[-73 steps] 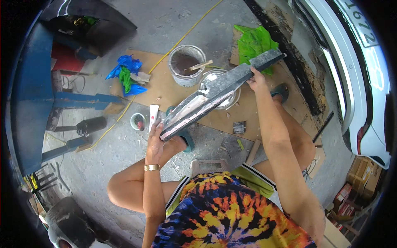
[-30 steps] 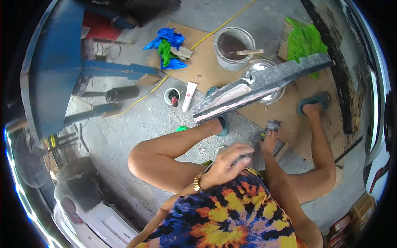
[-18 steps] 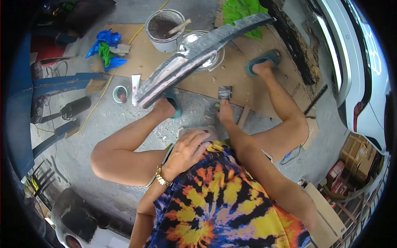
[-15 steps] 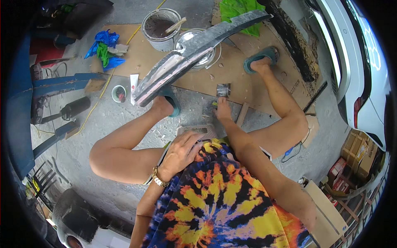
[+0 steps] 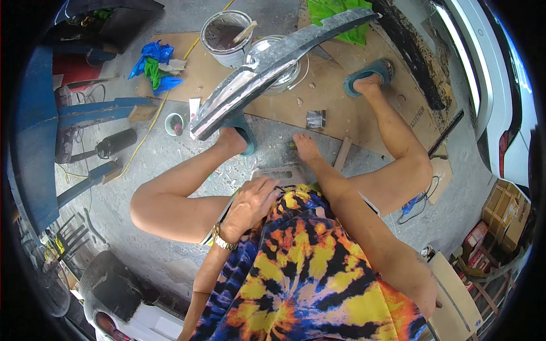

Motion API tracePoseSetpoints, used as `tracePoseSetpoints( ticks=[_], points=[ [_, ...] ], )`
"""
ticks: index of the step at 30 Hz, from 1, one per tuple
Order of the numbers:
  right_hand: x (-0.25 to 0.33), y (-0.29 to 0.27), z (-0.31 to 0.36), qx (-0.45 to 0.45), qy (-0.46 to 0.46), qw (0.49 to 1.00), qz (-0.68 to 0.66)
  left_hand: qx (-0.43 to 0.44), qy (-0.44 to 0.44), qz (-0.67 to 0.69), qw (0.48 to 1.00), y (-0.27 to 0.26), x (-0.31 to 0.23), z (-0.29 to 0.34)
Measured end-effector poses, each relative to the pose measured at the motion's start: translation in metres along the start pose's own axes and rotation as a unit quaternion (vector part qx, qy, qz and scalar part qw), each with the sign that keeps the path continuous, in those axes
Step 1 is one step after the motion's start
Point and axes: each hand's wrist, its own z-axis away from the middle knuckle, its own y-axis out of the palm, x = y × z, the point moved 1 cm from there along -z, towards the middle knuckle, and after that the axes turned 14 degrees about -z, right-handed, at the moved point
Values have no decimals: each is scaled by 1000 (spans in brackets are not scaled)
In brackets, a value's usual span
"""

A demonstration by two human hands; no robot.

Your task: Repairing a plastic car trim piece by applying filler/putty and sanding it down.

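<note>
Head view: a person sits low over a concrete floor (image 5: 165,165), with 1 hand down in front and 1 at the lap.
Right hand: the right hand (image 5: 307,149) is at floor level; a bit of a small yellow-green piece (image 5: 293,145) shows beside its fingers, on the left.
Right fingers: bunched close and pointing away from the body; I cannot tell whether they pinch the piece or only lie against it.
Left hand: the left hand (image 5: 253,204) lies on the shirt (image 5: 307,256), fingers extended and slightly apart, gripping nothing visible.
Long grey strip: the long grey strip (image 5: 259,71) slants across a lidded silver can (image 5: 264,46), well apart from both hands, its near end by the left sandal (image 5: 245,136).
Dark square piece: the dark square piece (image 5: 316,119) lies just beyond the right fingertips, seemingly apart from them.
Step in hand: probably a pick-up from the floor.
Next move: seems to call for a secure fingertip hold and a clean lift.
</note>
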Motion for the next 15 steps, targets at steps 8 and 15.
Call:
tracePoseSetpoints(
  ticks=[8,15],
  points=[
    [-41,-37,-6,176,59,981,-59,-11,-11,-3,1000,15,15,7],
    [34,-172,35,87,13,922,-376,-143,-206,144,957,65,51,9]
  ],
)
